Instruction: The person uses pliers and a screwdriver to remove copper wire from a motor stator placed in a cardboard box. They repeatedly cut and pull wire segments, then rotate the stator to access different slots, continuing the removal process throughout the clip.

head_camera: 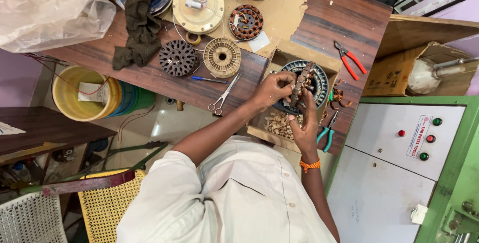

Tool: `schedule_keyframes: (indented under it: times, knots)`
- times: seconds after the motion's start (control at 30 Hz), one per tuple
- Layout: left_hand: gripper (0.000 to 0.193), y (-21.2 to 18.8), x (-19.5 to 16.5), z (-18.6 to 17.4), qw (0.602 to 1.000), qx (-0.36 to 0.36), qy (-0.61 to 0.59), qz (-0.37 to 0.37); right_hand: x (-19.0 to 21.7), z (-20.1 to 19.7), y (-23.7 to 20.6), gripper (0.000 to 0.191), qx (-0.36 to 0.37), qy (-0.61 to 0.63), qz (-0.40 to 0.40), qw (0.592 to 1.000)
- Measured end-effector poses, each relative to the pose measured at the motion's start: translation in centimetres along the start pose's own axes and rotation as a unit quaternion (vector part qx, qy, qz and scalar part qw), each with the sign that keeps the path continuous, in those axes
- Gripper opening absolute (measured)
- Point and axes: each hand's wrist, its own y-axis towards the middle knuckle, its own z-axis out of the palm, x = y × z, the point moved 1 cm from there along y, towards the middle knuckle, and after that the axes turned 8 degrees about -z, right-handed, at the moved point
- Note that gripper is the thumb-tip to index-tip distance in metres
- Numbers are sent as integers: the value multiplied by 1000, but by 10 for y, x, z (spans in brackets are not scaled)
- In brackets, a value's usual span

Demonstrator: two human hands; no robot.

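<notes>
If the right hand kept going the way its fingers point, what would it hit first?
The right hand points up the bench, already touching the stator core both hands hold. Past that it would probably meet the round wound part in the cardboard box; depth is unclear.

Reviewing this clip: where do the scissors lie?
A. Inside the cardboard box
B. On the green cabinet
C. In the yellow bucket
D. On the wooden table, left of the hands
D: the scissors lie flat on the table, by the blue pen, left of the left hand and right hand, which hold the stator.
</notes>
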Motion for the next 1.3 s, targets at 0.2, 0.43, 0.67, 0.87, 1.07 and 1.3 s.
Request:
schedule_keyframes:
  times: [0.2, 0.43, 0.67, 0.87, 1.07, 1.3]
  knots:
    - [8, -4, 13, -16, 998, -49, -23, -30, -4, -1, -4, 86, -36, 67, 18, 997]
    - [19, -36, -5, -14, 948, -78, 304, 49, 11, 2, 5, 77, 4, -164, -16, 986]
    - [30, -48, -24, 12, 989, -67, 125, 40, 21, 4, 14, 71, -11, -236, -59, 970]
    - [49, -46, -6, 10, 996, -52, 55, 41, 14, -17, 7, 69, 36, -36, -17, 999]
    - [35, -39, 34, -19, 968, -205, -146, 0, -26, -35, -29, 54, -108, 19, -24, 994]
    - [39, 0, 37, -53, 976, -213, -45, 23, -97, -105, -78, 29, -193, -63, 98, 974]
